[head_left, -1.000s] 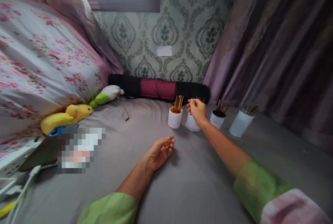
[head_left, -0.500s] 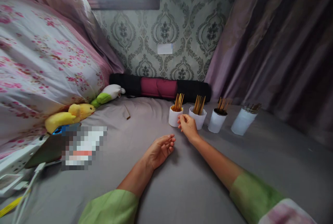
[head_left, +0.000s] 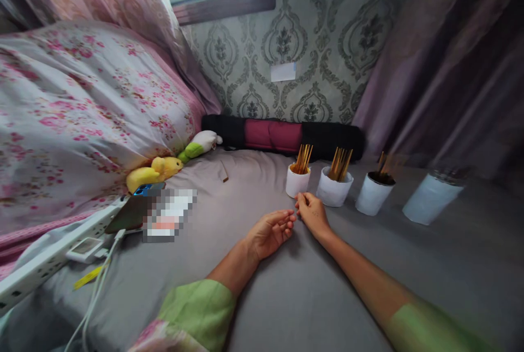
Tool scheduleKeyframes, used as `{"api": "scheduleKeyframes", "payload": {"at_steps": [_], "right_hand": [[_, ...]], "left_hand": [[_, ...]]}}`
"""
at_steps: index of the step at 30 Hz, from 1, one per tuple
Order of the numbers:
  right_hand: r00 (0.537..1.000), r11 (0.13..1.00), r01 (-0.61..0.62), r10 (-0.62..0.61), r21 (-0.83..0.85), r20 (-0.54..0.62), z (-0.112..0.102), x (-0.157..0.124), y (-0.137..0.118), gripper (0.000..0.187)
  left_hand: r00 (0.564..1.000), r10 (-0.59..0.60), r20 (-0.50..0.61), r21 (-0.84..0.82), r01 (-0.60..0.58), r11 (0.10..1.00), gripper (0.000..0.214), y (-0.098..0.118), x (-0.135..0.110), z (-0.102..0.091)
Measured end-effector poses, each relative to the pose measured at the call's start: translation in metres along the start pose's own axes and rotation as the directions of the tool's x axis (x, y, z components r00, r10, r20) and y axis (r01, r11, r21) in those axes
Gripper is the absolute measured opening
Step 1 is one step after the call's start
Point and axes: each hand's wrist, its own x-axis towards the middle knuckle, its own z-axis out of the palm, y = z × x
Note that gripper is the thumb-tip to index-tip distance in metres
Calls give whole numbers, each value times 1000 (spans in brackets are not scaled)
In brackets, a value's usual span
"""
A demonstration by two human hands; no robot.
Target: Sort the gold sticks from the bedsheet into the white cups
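My left hand [head_left: 271, 233] rests low over the grey bedsheet, palm turned inward. Its fingers are loosely curled and apart from the palm, with nothing visible in them. Facing it, my right hand [head_left: 313, 213] has its fingers pressed together in a pinch; whatever is between them, if anything, is hidden. That hand is just in front of a white cup [head_left: 297, 184] holding thin golden-brown sticks [head_left: 303, 159]. To its right stands a wider white cup [head_left: 334, 189] with similar sticks [head_left: 340, 163]. Farther right are a third white cup [head_left: 371, 198] and a tilted-looking fourth [head_left: 432, 202], also with sticks.
One thin brown stick [head_left: 224, 171] lies alone on the sheet. On the left are a phone [head_left: 133, 211], a blurred-out packet [head_left: 172, 215], a power strip [head_left: 51, 264] with white cables [head_left: 98, 292], and plush toys [head_left: 153, 173]. A black and maroon roll [head_left: 273, 135] lies along the wall.
The view has swung left, so everything sits farther right. My right hand has drawn back from beside the first cup towards my left hand, which keeps its pose.
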Motion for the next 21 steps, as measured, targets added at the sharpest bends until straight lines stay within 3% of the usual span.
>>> {"api": "scheduleKeyframes", "payload": {"at_steps": [11,17,21], "right_hand": [[998,995,69,-70,-71,-9,3,0,4,31],[997,994,70,-71,-87,-11,4,-1,6,30],[997,994,70,-71,-83,-9,4,-1,8,30]], "left_hand": [[999,-43,-34,30,44,999,8,3,6,1],[977,-127,-172,146,153,977,6,16,16,3],[956,-45,-288,217,111,970,6,40,27,-1]]}}
